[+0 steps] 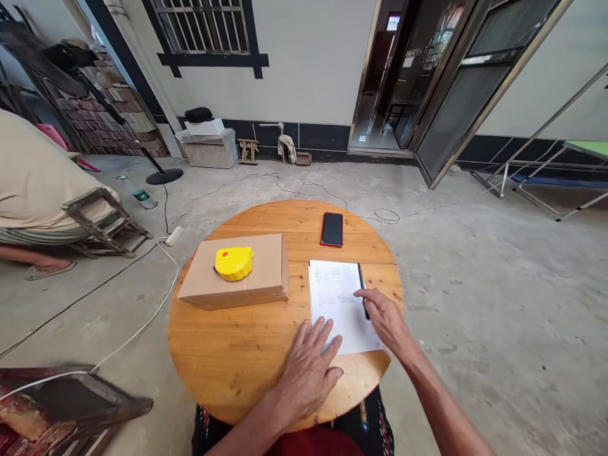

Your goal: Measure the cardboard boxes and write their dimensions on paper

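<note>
My left hand (311,364) lies flat with its fingers spread on the round wooden table (228,367), its fingertips over the lower left edge of the white paper sheets (335,297). Faint rows of writing cover the upper part of the top sheet. At the paper's right edge, my right hand (386,316) has its fingers closed about a dark pen (361,277). The pen points away from me, and its middle is partly hidden by the index finger.
A yellow tape measure (234,263) rests on a cardboard box (202,282) at the table's left. Beyond the paper lies a phone (332,229) with a red edge. A seated person (42,177), a bottle (141,195) and cables are at the left; an open door (463,107) stands behind.
</note>
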Demonstrator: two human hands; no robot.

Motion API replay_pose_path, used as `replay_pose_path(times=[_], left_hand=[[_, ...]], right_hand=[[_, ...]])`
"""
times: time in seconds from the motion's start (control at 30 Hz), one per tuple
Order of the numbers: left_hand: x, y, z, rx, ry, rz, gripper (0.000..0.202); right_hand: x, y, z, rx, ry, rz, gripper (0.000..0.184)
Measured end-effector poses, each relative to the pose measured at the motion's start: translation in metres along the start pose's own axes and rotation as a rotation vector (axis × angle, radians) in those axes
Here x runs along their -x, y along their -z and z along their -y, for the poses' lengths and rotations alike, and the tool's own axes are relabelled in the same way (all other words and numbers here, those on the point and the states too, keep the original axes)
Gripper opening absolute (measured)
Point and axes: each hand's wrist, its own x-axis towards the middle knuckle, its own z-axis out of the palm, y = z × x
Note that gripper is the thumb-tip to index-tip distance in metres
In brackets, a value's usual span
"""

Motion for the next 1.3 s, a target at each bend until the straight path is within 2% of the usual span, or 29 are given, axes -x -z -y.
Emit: replay_pose_path(times=[0.13,0.2,0.27,0.43,0.5,0.57,0.7,0.8,0.93,1.0,1.13,1.3], left_hand=[[0.014,-0.003,0.006,-0.077,-0.02,-0.008,0.052],[0.022,-0.005,0.007,-0.108,-0.024,-0.017,0.051],[0.029,-0.005,0.008,-0.125,-0.026,-0.023,0.05],[0.039,-0.008,0.005,-0.137,-0.015,-0.053,0.051],[0.039,-0.009,0.004,-0.132,-0.009,-0.07,0.05],[0.037,-0.009,0.003,-0.118,-0.01,-0.083,0.05],[0.034,-0.008,0.001,-0.093,-0.004,-0.102,0.049],[0.032,-0.006,-0.001,-0.075,0.005,-0.122,0.049],[0.022,-0.002,-0.005,-0.009,0.044,-0.25,0.033],[0.01,0.0,-0.005,0.022,0.049,-0.292,0.027],[-0.02,-0.001,0.0,0.002,0.036,-0.247,0.03],[-0.038,-0.009,0.009,-0.068,0.076,-0.229,0.031]], right_hand=[[0.022,0.033,0.001,-0.474,-0.115,0.011,0.03],[0.031,0.041,0.01,-0.589,-0.076,0.054,0.031],[0.037,0.041,0.018,-0.63,-0.005,0.04,0.033],[0.041,0.031,0.023,-0.536,0.111,-0.336,0.017],[0.039,0.03,0.024,-0.557,0.137,-0.412,0.021],[0.034,0.028,0.026,-0.601,0.161,-0.429,0.026],[0.021,0.018,0.028,-0.592,0.118,-0.418,0.015],[0.01,0.005,0.023,-0.555,0.059,-0.391,0.018],[-0.001,-0.011,0.012,-0.679,-0.003,-0.235,0.031],[-0.006,-0.017,0.009,-0.661,-0.012,-0.233,0.026],[-0.02,-0.029,0.006,-0.539,-0.002,-0.283,0.018],[-0.039,-0.05,0.004,-0.5,-0.007,-0.123,0.022]])
